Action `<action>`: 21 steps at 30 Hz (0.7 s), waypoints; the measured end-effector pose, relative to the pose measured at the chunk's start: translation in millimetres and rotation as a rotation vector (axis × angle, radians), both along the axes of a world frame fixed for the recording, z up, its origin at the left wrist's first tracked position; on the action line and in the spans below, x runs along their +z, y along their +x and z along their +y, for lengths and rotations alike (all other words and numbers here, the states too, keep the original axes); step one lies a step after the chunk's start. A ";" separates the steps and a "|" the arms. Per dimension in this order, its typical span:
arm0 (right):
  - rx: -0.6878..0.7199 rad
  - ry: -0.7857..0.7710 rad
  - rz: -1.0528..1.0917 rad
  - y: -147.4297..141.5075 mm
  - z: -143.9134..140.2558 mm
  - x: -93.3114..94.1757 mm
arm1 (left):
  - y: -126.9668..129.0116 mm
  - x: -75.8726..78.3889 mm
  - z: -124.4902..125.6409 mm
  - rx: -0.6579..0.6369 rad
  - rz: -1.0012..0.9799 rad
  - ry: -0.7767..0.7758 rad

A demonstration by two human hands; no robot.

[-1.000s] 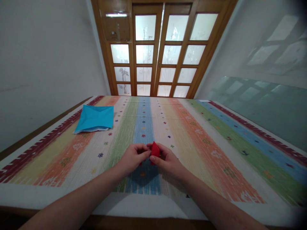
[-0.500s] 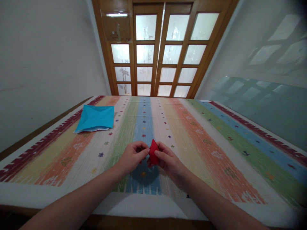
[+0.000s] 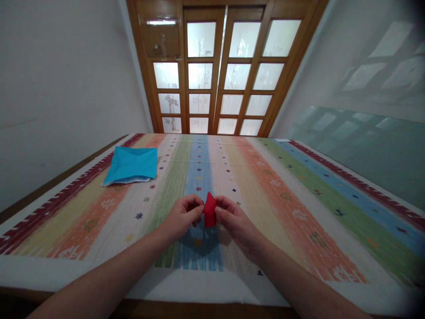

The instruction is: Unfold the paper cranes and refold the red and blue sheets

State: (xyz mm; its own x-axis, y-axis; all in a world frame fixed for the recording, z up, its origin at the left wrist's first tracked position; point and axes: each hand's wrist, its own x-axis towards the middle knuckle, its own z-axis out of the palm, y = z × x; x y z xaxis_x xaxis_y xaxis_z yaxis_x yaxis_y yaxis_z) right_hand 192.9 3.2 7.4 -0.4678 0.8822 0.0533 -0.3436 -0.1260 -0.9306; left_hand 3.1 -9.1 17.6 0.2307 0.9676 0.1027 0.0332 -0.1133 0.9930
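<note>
A small piece of folded red paper (image 3: 210, 212) with a pointed top is held upright between my hands, above the blue stripe of the tablecloth. My left hand (image 3: 188, 214) pinches its left edge between thumb and forefinger. On the other side, my right hand (image 3: 231, 217) grips the right edge with thumb and fingertips. The lower fingers of both hands are partly hidden, and so is the paper's far side.
A stack of bright blue paper (image 3: 134, 165) with white sheets beneath lies at the table's left. The striped tablecloth (image 3: 279, 212) covers the table. A greenish glass panel (image 3: 361, 146) leans by the right wall. Wooden glazed doors (image 3: 217, 75) stand behind.
The red paper has turned, so a broader flat face shows. My right thumb has shifted from across its front to its right edge. My left hand has barely moved.
</note>
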 end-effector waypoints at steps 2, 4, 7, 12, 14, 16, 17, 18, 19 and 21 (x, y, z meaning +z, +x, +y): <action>-0.071 0.123 -0.098 1.5 1.3 -1.0 | -1.1 4.0 -2.6 0.061 0.136 0.138; -0.128 0.250 -0.208 2.5 0.3 1.4 | -2.0 8.4 -6.0 0.120 0.296 0.284; -0.161 0.382 -0.345 1.4 -5.2 9.1 | -1.8 12.8 -11.0 0.104 0.448 0.432; -0.161 0.402 -0.370 -3.9 -10.7 13.7 | 0.6 12.9 -14.3 0.077 0.493 0.469; -0.143 0.345 -0.318 -4.2 -9.5 12.5 | 1.4 12.0 -13.6 0.085 0.468 0.423; -0.099 0.278 -0.237 -3.5 -7.8 11.7 | 1.8 11.0 -12.0 0.088 0.409 0.354; -0.071 0.243 -0.194 -3.0 -7.0 11.4 | 1.8 10.3 -10.9 0.086 0.367 0.317; -0.043 0.208 -0.153 -2.5 -6.3 11.2 | 1.8 9.4 -9.7 0.079 0.323 0.279; -0.019 0.173 -0.118 -2.1 -5.6 10.8 | 1.6 8.3 -8.3 0.070 0.280 0.242; -0.002 0.107 -0.074 -1.6 -4.4 9.3 | 1.3 5.9 -5.6 0.051 0.207 0.174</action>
State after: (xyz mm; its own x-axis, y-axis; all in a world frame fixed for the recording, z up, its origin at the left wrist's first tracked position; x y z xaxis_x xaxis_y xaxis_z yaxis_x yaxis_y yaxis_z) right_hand 191.3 -1.1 16.7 -0.4726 0.8740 0.1129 -0.2736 -0.0238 -0.9615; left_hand 4.4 -14.7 23.6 0.2151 0.9506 0.2240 0.2440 -0.2744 0.9302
